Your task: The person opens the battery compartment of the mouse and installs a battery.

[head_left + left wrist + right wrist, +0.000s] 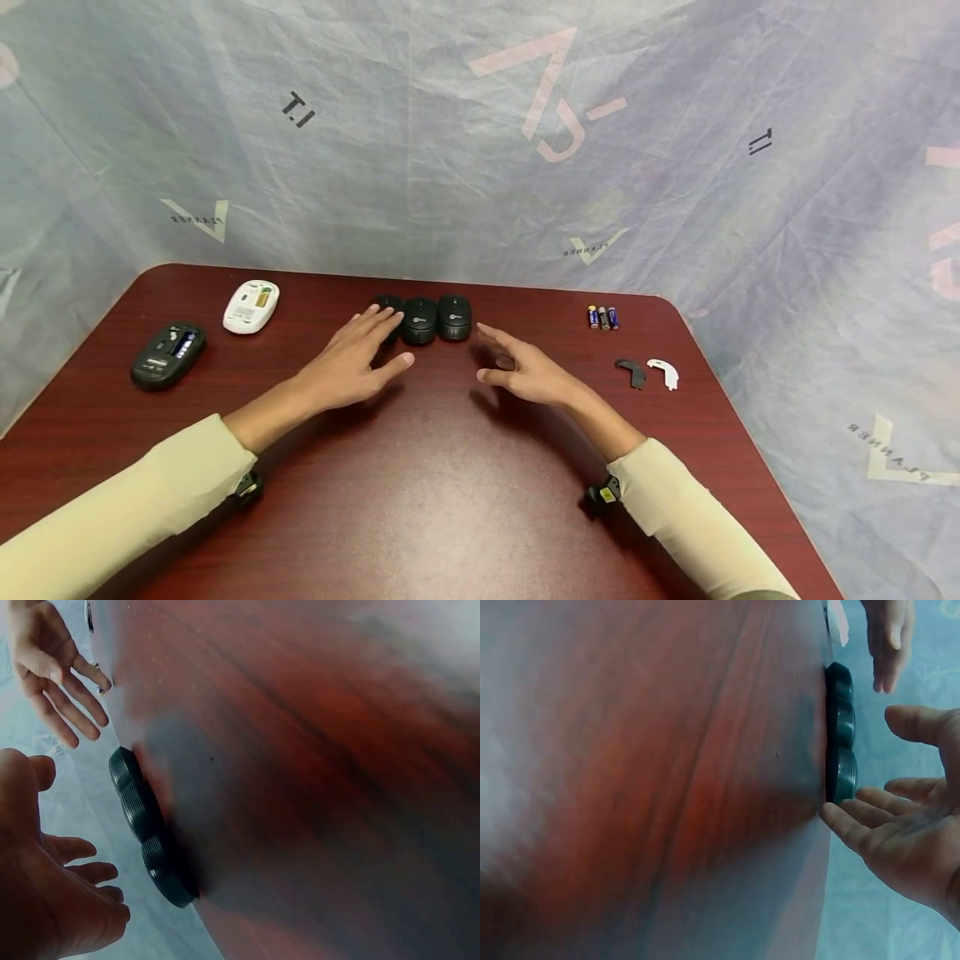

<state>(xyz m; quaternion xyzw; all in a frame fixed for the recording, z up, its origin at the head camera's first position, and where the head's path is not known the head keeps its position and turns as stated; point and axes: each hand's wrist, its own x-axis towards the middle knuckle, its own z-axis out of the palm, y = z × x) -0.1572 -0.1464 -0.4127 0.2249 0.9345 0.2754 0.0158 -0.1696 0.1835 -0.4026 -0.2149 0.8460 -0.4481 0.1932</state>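
Observation:
Three black computer mice stand side by side near the table's back edge: a left one (389,302) partly hidden by fingers, a middle one (419,321) and a right one (454,317). My left hand (350,362) hovers at the left end of the row, fingers extended and holding nothing; in the head view its fingertips overlap the left mouse. To the right of the row is my right hand (531,372), its fingers loosely extended and its grasp empty. The left wrist view shows the mice (142,814) edge-on, with both hands apart from them.
At the left lie an upturned black mouse (168,357) and an upturned white mouse (251,307), battery bays exposed. Three batteries (603,318) sit at the back right. Nearer are a black curved cover (632,373) and a white one (664,373). A fabric sheet (405,150) hangs behind the table.

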